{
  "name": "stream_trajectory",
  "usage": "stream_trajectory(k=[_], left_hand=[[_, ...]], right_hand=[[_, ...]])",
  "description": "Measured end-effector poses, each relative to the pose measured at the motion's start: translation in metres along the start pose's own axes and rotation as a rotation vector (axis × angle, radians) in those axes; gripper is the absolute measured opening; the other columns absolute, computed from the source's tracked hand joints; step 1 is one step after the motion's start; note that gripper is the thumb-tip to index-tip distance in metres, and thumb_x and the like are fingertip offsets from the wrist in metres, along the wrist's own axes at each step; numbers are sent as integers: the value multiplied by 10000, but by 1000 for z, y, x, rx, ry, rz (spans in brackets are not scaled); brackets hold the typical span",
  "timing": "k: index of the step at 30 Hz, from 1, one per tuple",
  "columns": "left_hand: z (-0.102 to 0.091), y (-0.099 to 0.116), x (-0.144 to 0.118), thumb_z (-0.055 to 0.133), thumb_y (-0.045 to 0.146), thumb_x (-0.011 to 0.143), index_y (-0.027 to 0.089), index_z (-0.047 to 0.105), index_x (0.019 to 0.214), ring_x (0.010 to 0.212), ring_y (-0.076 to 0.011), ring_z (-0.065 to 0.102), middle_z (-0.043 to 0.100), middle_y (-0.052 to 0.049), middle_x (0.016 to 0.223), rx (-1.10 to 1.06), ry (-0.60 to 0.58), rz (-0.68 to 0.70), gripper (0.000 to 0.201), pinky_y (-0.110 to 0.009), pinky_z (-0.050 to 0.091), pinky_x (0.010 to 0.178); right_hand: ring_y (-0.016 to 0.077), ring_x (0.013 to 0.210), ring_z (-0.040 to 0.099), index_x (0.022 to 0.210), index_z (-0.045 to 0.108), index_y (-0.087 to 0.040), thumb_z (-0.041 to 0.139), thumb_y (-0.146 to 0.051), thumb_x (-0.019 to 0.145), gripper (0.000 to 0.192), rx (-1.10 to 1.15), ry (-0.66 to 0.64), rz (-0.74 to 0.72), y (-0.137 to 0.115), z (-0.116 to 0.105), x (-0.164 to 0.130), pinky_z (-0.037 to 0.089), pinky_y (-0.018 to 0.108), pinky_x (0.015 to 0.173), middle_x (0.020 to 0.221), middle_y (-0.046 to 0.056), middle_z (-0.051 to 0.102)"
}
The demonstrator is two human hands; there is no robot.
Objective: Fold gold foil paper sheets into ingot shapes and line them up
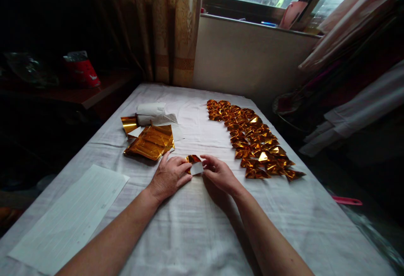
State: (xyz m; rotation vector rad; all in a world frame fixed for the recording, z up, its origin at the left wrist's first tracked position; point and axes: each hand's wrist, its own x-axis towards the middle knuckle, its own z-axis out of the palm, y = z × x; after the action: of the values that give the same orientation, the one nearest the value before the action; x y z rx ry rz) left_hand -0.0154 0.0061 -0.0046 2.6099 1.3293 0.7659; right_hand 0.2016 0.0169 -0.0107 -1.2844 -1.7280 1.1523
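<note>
On the cloth-covered desk (189, 234), a lined sheet (71, 217) lies well left of the small foil piece (196, 168) and nearer the person. Next, left of the piece and beyond it, comes a stack of gold foil (151, 142) with white paper (150, 109) behind. The left hand (170, 174) pinches the piece's left edge; the right hand (220, 176) is at its right edge, fingers curled — whether they grip, I cannot tell. Right of the piece — rows of folded foil (254, 139).

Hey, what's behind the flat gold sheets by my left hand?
White papery material, seemingly rolled. The gold sheets overlap its near edge; whatever they cover can't be seen.
</note>
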Motion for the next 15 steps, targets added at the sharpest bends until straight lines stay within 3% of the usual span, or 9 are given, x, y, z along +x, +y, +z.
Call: stream_trajectory(k=[3,7,10,15], left_hand=[[-1,1,-1,634,342,885,268,670,1070,1043,-194,625,680,-17,1099,9,-23,1,202,-547,215,1168],[-4,3,-2,589,327,917,280,664,1111,1088,-213,607,658,-37,1158,91,-88,33,213,-565,221,1156],[-6,5,-4,578,319,921,296,636,1189,1159,-238,569,622,-65,1230,149,-129,72,275,-579,220,1150],[-7,8,-5,604,374,901,335,604,1244,1241,-269,507,573,-75,1287,166,-185,69,345,-613,194,1149]], right_hand=[[159,867,640,1064,682,-227,557,-109,766,344,-198,69,-131,1,1,1,500,301,812,961,27,702],[165,913,627,924,736,-248,651,-140,808,180,-409,27,-243,4,-5,4,497,298,830,971,38,688],[151,892,623,920,752,-254,674,-216,847,114,-488,-28,-302,9,-12,8,492,268,790,994,45,665],[140,860,614,982,754,-261,653,-203,865,165,-531,-68,-315,15,-22,16,476,241,747,974,37,658]])
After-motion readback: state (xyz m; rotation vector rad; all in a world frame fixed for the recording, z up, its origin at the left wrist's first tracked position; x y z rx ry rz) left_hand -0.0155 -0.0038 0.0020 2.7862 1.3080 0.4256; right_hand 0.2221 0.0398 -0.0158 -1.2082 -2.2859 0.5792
